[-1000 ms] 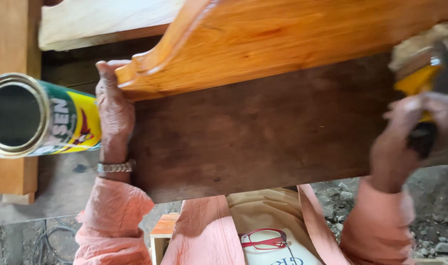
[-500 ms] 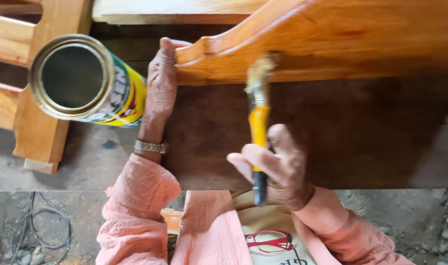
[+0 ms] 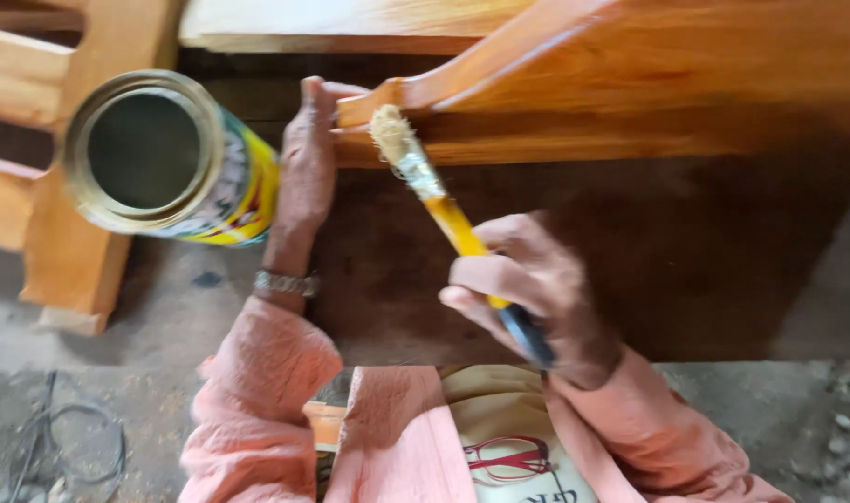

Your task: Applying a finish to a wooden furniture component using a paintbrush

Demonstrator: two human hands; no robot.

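Seen from the head camera, the right hand [image 3: 537, 298] is closing around the yellow-and-dark handle of a paintbrush [image 3: 453, 224], fingers wrapped over the lower, dark end. The brush is slanting up and to the left, and its pale bristles [image 3: 390, 130] are resting against the glossy orange curved wooden piece [image 3: 630, 74], right at the lower edge of its scrolled end. That piece is stretching away to the right, off the picture's edge, with a darker, duller brown panel [image 3: 686, 251] lying below it.

The left hand [image 3: 306, 177] is lying flat with its fingers extended upward, fingertips pressing on the left tip of the curved wooden piece; it is grasping nothing closed. A metal wristband [image 3: 285, 282] is sitting at its wrist, above a salmon-pink sleeve [image 3: 257, 391].

Just to the left of the left hand, an open round tin can [image 3: 164, 158] with a yellow and green wall is showing its mouth to the camera; whether it is touching the hand is not clear. Behind the can, a light wooden frame [image 3: 71, 242] is standing on the grey floor [image 3: 155, 317].

Between the two hands the dark panel is offering open room. Red-framed glasses [image 3: 509, 456] are hanging at the person's chest, near the bottom edge. A loop of dark cable [image 3: 61, 438] is lying on the floor at the lower left.
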